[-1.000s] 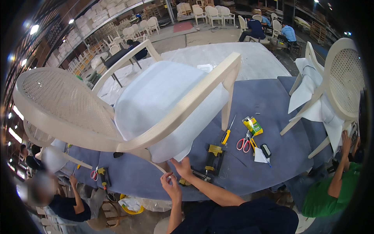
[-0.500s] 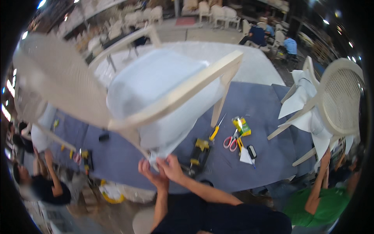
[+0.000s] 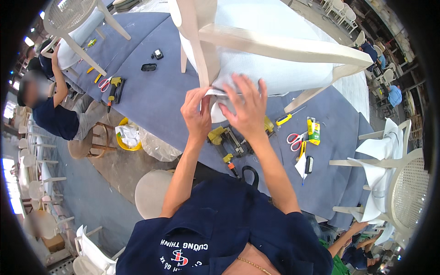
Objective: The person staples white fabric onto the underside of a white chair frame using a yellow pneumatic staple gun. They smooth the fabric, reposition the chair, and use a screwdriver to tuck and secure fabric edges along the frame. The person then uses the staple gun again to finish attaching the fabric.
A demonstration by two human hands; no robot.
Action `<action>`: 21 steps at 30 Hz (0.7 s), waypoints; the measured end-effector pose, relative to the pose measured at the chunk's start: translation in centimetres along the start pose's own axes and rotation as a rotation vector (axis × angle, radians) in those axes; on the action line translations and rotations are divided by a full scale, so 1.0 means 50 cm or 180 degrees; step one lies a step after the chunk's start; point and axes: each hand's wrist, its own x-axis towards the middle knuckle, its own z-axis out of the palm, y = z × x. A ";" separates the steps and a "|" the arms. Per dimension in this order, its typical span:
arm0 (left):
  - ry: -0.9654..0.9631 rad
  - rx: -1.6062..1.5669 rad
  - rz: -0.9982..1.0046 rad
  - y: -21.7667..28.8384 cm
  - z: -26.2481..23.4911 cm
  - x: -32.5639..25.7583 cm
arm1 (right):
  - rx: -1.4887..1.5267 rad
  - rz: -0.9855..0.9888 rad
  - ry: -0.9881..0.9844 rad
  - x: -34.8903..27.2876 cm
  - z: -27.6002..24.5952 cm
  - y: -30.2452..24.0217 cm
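Now raised against the chair, left hand and right hand close together, seemingly pinching the white fabric at its frame. Earlier lower, nearer the stapler below the chair.

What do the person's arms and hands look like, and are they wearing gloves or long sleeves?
No gloves: the left hand and right hand are bare, with no rings or watch showing. Both forearms are bare too. The short sleeves of a dark navy work shirt end near the elbows; the shirt has white and red printing.
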 end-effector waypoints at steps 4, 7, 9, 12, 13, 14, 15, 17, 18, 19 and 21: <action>0.0059 0.0135 0.0230 0.008 0.011 0.029 | -0.0434 0.0124 -0.0081 0.060 0.018 0.027; 0.0058 0.0265 0.0428 -0.010 0.009 0.026 | -0.0505 0.0203 -0.0067 0.080 0.018 0.026; 0.0308 0.0110 0.0183 -0.034 0.012 0.014 | -0.0476 0.0155 -0.0053 0.081 0.018 0.028; 0.0242 -0.0086 -0.0025 -0.061 0.014 0.008 | -0.0371 0.0235 -0.0019 0.084 0.017 0.027; 0.0145 -0.0146 -0.0067 -0.068 0.015 0.008 | -0.0326 0.0289 -0.0003 0.086 0.017 0.025; 0.0066 -0.0358 -0.0170 -0.072 0.016 0.009 | -0.0225 0.0389 0.0067 0.090 0.017 0.017; -0.0012 -0.0570 -0.0274 -0.077 0.017 0.012 | -0.0206 0.0430 0.0094 0.093 0.021 0.012; -0.0176 -0.0776 -0.0356 -0.078 0.017 0.015 | -0.0187 0.0532 0.0163 0.094 0.029 0.010; -0.0264 -0.0774 -0.0333 -0.077 0.016 0.018 | -0.0167 0.0528 0.0188 0.095 0.031 0.012; -0.0354 -0.0775 -0.0310 -0.076 0.016 0.023 | -0.0150 0.0526 0.0213 0.096 0.033 0.016; -0.0503 -0.0515 -0.0202 -0.080 0.009 0.041 | -0.0063 0.0543 0.0342 0.079 0.032 0.024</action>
